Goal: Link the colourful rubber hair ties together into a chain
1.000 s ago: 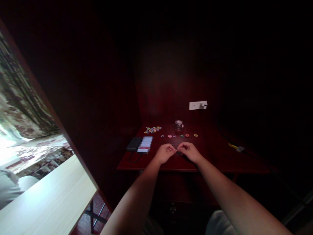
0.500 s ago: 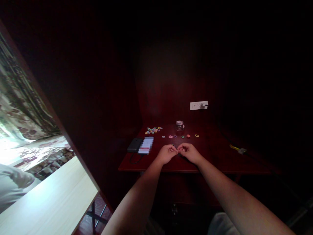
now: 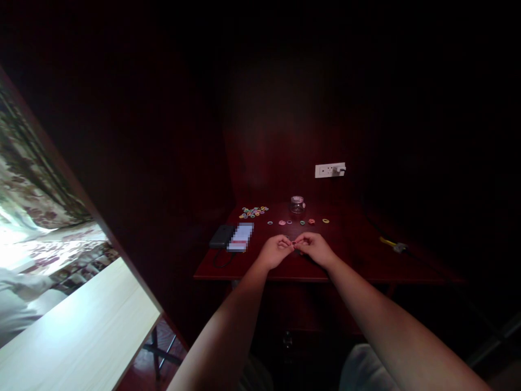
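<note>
- Black box [image 3: 222, 237], left of jar [image 3: 297, 206] and nearer the wearer; phone [image 3: 241, 237] beside it.
- Pile of bands [image 3: 253, 213], on counter [image 3: 358, 255], left of jar.
- Left hand [image 3: 275, 252], near side of jar: fingertips pinching small reddish band [image 3: 293, 244].
- That band: between both hands' fingertips, near side of jar.
- Row of bands [image 3: 282, 222], just nearer than jar, running to both sides.
- Right hand [image 3: 317, 250], near side of jar: pinching same band.
- Socket [image 3: 325, 171], on wall, right of jar.
- Cable [image 3: 400, 248], yellow-ended, far right of jar.

Reads as a home, probably a bedroom: shows brown-and-cream floral fabric curtain [image 3: 35, 171] and pale flower-print cloth bedding [image 3: 61, 247] left of dark-red wooden desk [image 3: 354, 252].
</note>
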The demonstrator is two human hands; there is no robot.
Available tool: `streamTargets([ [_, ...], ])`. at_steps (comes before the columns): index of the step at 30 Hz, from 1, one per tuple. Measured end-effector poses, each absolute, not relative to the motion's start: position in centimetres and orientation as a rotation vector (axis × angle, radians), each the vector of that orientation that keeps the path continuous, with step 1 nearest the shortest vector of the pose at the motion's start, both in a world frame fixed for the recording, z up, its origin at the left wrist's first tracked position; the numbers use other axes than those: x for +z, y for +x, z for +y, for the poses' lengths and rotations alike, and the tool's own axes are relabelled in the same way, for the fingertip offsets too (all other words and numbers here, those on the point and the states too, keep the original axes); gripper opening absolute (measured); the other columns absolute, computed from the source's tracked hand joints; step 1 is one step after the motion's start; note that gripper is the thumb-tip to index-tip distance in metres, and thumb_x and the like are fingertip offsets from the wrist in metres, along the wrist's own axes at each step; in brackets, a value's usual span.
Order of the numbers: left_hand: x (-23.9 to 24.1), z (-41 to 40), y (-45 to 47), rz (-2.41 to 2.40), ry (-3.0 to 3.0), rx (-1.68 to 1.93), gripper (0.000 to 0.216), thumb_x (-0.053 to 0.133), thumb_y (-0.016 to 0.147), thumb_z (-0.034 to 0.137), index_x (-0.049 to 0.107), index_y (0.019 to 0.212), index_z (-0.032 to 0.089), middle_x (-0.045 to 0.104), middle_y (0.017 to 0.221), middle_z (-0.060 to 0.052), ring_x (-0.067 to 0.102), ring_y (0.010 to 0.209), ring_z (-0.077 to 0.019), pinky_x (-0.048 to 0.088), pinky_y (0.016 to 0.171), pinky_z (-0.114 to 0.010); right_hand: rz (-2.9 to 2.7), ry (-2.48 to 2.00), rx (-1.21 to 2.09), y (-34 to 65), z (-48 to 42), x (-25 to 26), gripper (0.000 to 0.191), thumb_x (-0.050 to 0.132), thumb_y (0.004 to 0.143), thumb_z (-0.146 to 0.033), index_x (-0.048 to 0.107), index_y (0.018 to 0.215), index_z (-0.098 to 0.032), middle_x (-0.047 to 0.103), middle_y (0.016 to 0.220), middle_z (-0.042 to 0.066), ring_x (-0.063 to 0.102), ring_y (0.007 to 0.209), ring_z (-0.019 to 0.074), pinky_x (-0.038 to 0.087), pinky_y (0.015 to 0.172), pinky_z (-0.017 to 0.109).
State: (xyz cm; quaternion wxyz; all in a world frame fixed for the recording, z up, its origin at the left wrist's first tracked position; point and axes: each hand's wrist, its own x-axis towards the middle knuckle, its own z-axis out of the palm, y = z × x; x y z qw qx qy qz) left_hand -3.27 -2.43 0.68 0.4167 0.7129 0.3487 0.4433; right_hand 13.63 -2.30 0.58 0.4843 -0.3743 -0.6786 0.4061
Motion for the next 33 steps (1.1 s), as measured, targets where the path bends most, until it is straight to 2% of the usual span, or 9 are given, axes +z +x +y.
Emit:
streamTargets([
  [7,0.8,-2.3,-3.4,0.929,1.848,1.139,0.017,0.062,0.069,0.028,0.058,0.073,0.012,0.061,0.068,-0.003,0.054,0.06,-0.0099,0.041,0.057,-0.02,-1.701,-0.942,0.937,13.5,-2.6,0.9,0.022,0.065,0.065,-0.033,0.061,0.073,-0.013,0.056,0.053,-0.001,0.049,0.047,0.0095,0.038,0.047,0.021],
  [17,1.5,-2.7,-3.3,0.941,1.851,1.115,0.005,0.054,0.067,0.015,0.058,0.068,0.012,0.061,0.065,-0.002,0.052,0.056,-0.0091,0.038,0.054,-0.019,-1.541,-0.904,1.033,13.8,-3.1,1.5,0.021,0.064,0.065,-0.036,0.058,0.067,-0.015,0.057,0.055,-0.001,0.048,0.046,0.0086,0.036,0.047,0.021],
  [26,1.4,-2.7,-3.4,0.963,1.828,1.122,0.008,0.056,0.068,0.019,0.057,0.069,0.012,0.06,0.064,-0.002,0.05,0.055,-0.0088,0.037,0.053,-0.019,-1.526,-0.89,1.057,13.9,-2.8,1.1,0.023,0.06,0.07,-0.038,0.058,0.068,-0.015,0.06,0.062,0.0,0.047,0.045,0.0078,0.036,0.046,0.021],
  [33,1.1,-2.5,-3.5,0.974,1.85,1.127,0.009,0.058,0.068,0.021,0.058,0.069,0.012,0.061,0.065,-0.003,0.052,0.057,-0.0093,0.039,0.055,-0.02,-1.696,-0.945,0.971,13.7,-2.7,0.8,0.021,0.063,0.068,-0.034,0.06,0.073,-0.014,0.056,0.055,-0.001,0.048,0.046,0.009,0.036,0.047,0.021],
])
